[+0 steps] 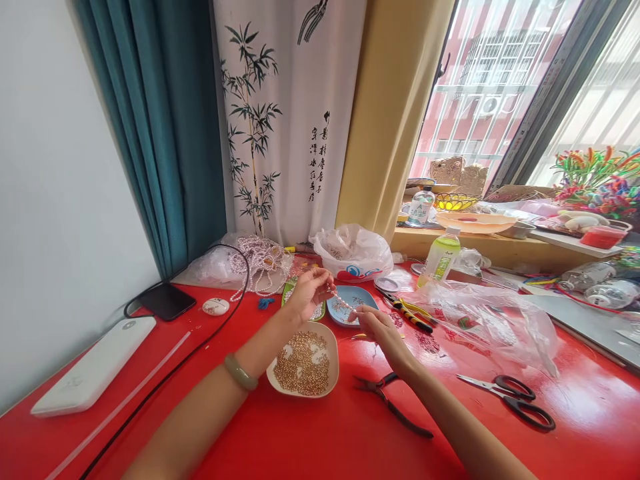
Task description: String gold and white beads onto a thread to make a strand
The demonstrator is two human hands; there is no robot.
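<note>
A short strand of pinkish beads (344, 303) is stretched between my two hands. At its upper left end my left hand (309, 295) pinches it, a green bangle on that wrist. The lower right end sits between the fingertips of my right hand (378, 327). Behind the strand lies a blue dish (367, 297) with small beads in it. A cream bowl (329, 381) of gold beads stands below my left hand. Partly hidden by that hand is a green tray (287, 292) with pale beads. Black-handled pliers (395, 408) lie beneath my right forearm.
Yellow-and-black pliers (411, 316) and scissors (517, 399) lie at the right, near a crumpled plastic bag (500, 327) and a bottle (441, 256). A white plastic bag (354, 250) and bead strings (260, 260) sit behind. A black cable (203, 343) crosses the left side, near a phone (167, 301) and a white power bank (95, 367).
</note>
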